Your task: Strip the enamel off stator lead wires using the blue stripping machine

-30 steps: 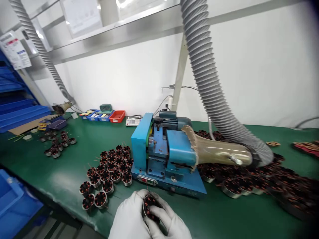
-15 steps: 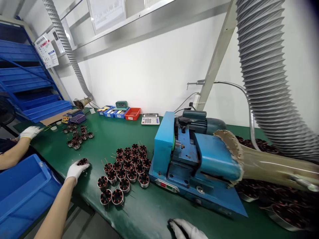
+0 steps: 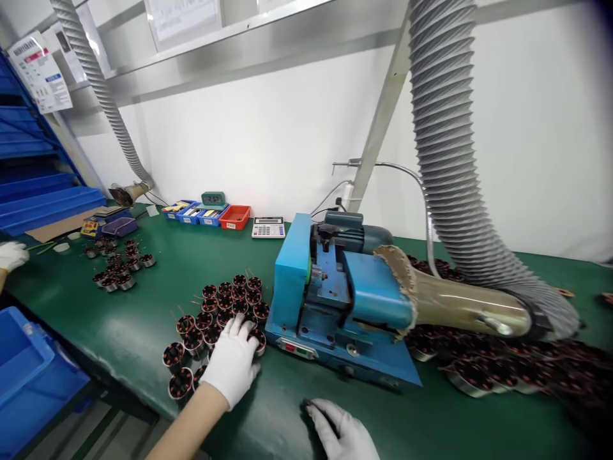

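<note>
My left hand, in a white glove, reaches over the cluster of motor stators left of the blue machine. Its fingers bend down around a motor stator at the cluster's front right corner; the fingers cover part of it. These stators are metal rings with copper windings and thin wire leads. Near the table's front edge, my right hand rests in a white glove with dark-stained fingertips. Its fingers lie slightly apart, with nothing visible held. The blue bench machine stands just beyond it.
More stators crowd the table right of the machine, beneath a duct. A smaller group sits far left. Small bins and a calculator line the wall. Another person's gloved hand and a blue crate are left.
My left hand has moved right, from the table's left part, where it had a stator, onto the stator cluster. The view has turned right. My right hand remains near the front edge.
</note>
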A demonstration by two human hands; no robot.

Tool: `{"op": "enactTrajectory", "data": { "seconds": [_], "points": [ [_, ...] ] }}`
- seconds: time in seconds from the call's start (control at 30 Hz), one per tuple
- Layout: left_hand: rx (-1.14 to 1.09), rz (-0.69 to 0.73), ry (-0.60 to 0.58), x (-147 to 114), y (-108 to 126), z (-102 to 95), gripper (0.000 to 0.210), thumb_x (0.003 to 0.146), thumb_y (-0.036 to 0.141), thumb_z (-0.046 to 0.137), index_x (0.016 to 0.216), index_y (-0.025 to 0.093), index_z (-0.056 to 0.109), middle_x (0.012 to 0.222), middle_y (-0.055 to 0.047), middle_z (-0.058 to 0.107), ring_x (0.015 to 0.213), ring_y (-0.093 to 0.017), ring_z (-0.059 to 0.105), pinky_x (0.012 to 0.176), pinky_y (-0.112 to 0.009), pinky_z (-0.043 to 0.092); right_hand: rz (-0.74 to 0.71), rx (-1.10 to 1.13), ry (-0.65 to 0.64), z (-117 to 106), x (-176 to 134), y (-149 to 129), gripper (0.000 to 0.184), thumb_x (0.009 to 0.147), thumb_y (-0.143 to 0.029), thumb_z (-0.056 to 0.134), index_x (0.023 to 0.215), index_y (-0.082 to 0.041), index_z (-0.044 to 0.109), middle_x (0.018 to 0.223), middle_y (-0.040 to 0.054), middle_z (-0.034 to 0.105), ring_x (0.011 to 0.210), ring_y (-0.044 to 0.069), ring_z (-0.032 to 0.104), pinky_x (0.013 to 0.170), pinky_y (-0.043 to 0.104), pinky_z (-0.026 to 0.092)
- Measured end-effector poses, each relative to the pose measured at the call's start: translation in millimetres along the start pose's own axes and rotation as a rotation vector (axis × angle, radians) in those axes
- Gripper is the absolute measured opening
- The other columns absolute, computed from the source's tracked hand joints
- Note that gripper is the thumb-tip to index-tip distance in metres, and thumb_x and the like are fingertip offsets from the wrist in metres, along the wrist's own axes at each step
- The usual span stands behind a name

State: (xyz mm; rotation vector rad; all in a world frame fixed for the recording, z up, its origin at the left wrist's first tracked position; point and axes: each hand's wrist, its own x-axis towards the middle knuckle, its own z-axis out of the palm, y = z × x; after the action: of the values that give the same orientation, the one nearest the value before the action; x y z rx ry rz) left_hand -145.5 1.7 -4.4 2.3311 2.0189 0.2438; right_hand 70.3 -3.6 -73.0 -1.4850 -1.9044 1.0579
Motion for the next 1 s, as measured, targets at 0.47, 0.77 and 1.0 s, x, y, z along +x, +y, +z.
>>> {"op": "enactTrajectory", "data": {
  "seconds": [0.47, 0.77, 1.0],
  "points": [
    [-0.77, -0.217, 0.016, -18.7, 80.3, 65.3, 0.041, 0.07, 0.011, 0.049, 0.11, 0.021, 0.047, 0.101, -0.006, 0.058, 0.091, -0.019, 0.057, 0.084, -0.034, 0.045, -0.111, -0.453, -0.039, -53.9, -13.3, -13.1, 0.033, 0.071, -0.024, 0.065, 0.103, -0.027, 0.061, 0.11, 0.0081, 0.062, 0.091, 0.027, 0.06, 0.077, 0.037, 0.047],
    [-0.971, -0.343, -0.044, -16.5, 62.3, 85.6, 0.086, 0.053, 0.024, 0.06, 0.13, 0.007, 0.026, 0.116, -0.02, 0.053, 0.085, -0.022, 0.06, 0.074, -0.034, 0.049, -0.22, -0.757, -0.068, -57.6, -17.0, -9.9, 0.021, 0.077, -0.027, 0.061, 0.098, -0.025, 0.062, 0.082, 0.0093, 0.067, 0.068, 0.025, 0.063, 0.053, 0.028, 0.033],
    [-1.403, 0.0, -0.43, -1.4, 92.4, 47.5, 0.072, 0.055, 0.026, 0.074, 0.12, 0.02, 0.045, 0.126, -0.013, 0.053, 0.114, -0.027, 0.051, 0.096, -0.037, 0.041, -0.243, -0.014, -0.081, -96.4, -22.0, -24.1, 0.014, 0.063, -0.027, 0.073, 0.077, -0.025, 0.069, 0.073, -0.0008, 0.066, 0.067, 0.018, 0.06, 0.057, 0.025, 0.039]
  ]
}}
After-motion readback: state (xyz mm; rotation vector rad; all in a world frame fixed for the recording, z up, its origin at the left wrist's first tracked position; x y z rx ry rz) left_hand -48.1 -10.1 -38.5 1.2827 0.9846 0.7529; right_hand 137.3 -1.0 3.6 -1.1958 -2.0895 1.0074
